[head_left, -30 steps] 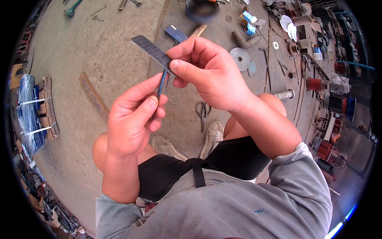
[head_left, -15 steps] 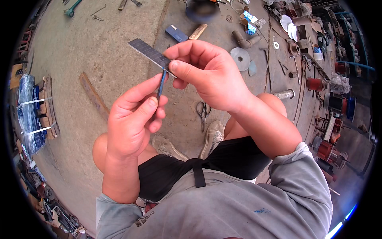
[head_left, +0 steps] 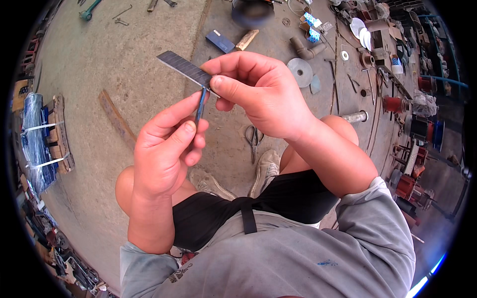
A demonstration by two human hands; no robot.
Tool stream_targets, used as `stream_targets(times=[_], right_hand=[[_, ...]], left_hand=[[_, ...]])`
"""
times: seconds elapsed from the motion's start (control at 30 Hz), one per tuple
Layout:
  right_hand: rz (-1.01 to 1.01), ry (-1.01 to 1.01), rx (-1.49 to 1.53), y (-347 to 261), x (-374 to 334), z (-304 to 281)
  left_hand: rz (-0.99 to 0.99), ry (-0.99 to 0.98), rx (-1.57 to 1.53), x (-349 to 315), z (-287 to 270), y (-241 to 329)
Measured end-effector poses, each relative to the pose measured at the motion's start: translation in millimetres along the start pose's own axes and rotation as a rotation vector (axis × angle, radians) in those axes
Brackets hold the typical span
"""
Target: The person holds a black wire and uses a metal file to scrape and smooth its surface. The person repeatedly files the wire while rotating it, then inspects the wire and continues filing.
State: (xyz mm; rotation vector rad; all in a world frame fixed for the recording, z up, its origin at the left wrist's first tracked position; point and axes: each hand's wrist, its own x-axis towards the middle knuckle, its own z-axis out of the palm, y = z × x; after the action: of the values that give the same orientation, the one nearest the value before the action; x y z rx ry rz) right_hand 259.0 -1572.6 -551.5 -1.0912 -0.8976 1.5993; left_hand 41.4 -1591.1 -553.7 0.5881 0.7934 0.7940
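Note:
My right hand (head_left: 271, 99) is closed in a pinch on one end of a dark snap-off knife blade (head_left: 182, 67), marked with slanting score lines. The blade's free end points up and to the left. My left hand (head_left: 161, 154) is closed as well, its thumb and fingers gripping a slim blue piece (head_left: 201, 107) that stands nearly upright. The top of this piece meets the blade's lower edge beside my right thumb. What kind of part it is, I cannot tell. My fingers cover the blade's right end and part of the blue piece.
Scissors (head_left: 254, 141) lie on the concrete floor between my shoes (head_left: 266, 174). Beyond my hands are a blue box (head_left: 220, 41), a wooden block (head_left: 247, 39) and a dark round basin (head_left: 252, 14). Pipe fittings (head_left: 305, 50) and a grey disc (head_left: 300, 73) lie to the right.
The blade's free end has shifted very slightly left. Both hands keep their grips and almost the same places.

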Motion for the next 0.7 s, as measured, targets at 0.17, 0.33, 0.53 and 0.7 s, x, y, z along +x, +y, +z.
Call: stream_targets(times=[0.17, 0.33, 0.53, 0.7], right_hand=[[0.002, 0.002, 0.003, 1.3, -0.4, 0.5], [-0.005, -0.004, 0.004, 1.3, -1.2, 0.4], [-0.013, -0.005, -0.002, -1.5, -3.8, 1.4], [-0.014, -0.013, 0.002, -1.7, -5.4, 1.0]], left_hand=[[-0.009, 0.014, -0.023, -0.5, 1.2, 0.1], [-0.011, -0.015, -0.012, -0.5, -2.0, -0.7], [-0.013, 0.001, -0.046, -2.0, -0.2, -1.6], [-0.02, -0.015, -0.032, -2.6, -0.5, -1.8]])
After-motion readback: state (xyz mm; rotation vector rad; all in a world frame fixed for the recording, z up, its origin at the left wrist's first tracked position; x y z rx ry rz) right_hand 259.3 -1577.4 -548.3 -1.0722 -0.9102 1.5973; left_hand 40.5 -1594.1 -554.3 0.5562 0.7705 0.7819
